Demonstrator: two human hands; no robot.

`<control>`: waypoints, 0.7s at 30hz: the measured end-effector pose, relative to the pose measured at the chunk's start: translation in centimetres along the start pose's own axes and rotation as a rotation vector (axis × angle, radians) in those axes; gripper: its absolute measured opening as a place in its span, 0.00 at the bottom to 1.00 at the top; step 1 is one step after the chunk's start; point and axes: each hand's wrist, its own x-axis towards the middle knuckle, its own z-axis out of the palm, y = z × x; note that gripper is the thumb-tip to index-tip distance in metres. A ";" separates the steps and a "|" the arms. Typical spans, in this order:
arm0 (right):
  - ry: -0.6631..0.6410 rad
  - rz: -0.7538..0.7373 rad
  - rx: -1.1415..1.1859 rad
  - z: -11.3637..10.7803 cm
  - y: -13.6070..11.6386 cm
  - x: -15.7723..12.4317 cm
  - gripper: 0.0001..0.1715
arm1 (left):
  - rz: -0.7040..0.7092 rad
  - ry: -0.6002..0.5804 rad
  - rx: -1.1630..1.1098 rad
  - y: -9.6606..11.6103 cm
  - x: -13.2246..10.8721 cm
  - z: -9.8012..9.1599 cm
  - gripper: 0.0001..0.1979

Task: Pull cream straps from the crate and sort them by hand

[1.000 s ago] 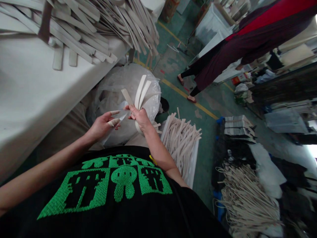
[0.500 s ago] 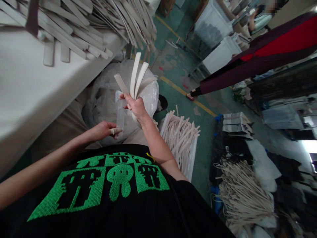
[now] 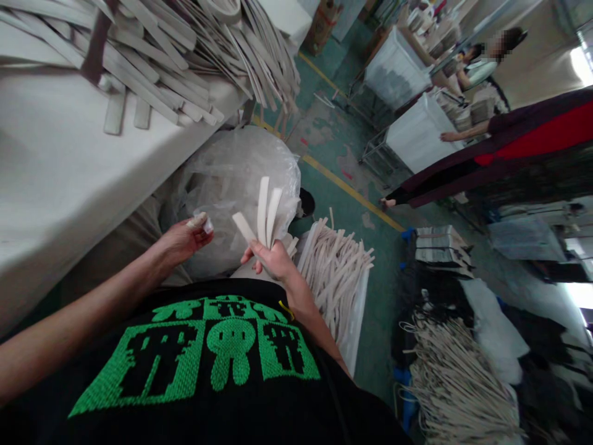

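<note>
My right hand (image 3: 277, 261) is closed round the lower ends of a few cream strips (image 3: 262, 210), which fan upward from the fist. To its left, my left hand (image 3: 185, 240) is turned partly up, its fingers curled on a small crumpled whitish film (image 3: 207, 224). A pale wrapping shows on one of that hand's fingers. Beyond both hands sits a large clear plastic bag (image 3: 231, 161), its contents hard to make out. Beside my right forearm stands a white bin (image 3: 361, 321) full of similar strips (image 3: 331, 266).
A white-covered table (image 3: 41, 136) at left carries a heap of strips (image 3: 152, 55), some hanging off its edge. A person in dark red clothing (image 3: 514, 145) stands at right by white carts (image 3: 407, 136). Bundled strips (image 3: 458, 377) lie at lower right.
My right hand has come down toward my body with the strips. My left hand has moved up and left, turning over; the long translucent strip near it now appears crumpled in its fingers.
</note>
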 end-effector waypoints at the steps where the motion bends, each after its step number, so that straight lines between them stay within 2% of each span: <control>1: -0.055 0.035 -0.004 0.5 0.4 -0.8 0.27 | -0.010 0.012 -0.016 0.0 -0.1 0.2 0.12; 4: -0.151 0.097 -0.046 1.8 1.6 -2.1 0.26 | -0.025 0.018 -0.025 -0.1 -0.3 0.7 0.10; 7: -0.169 0.094 -0.091 2.3 2.4 -1.9 0.25 | -0.009 0.004 -0.004 -0.4 -0.4 0.8 0.11; 16: -0.110 0.130 -0.130 2.5 2.0 0.0 0.19 | -0.008 -0.087 0.053 -1.6 -0.2 0.3 0.06; 21: -0.078 0.128 -0.084 2.9 1.8 0.9 0.19 | -0.049 -0.229 0.125 -3.3 -0.8 0.8 0.09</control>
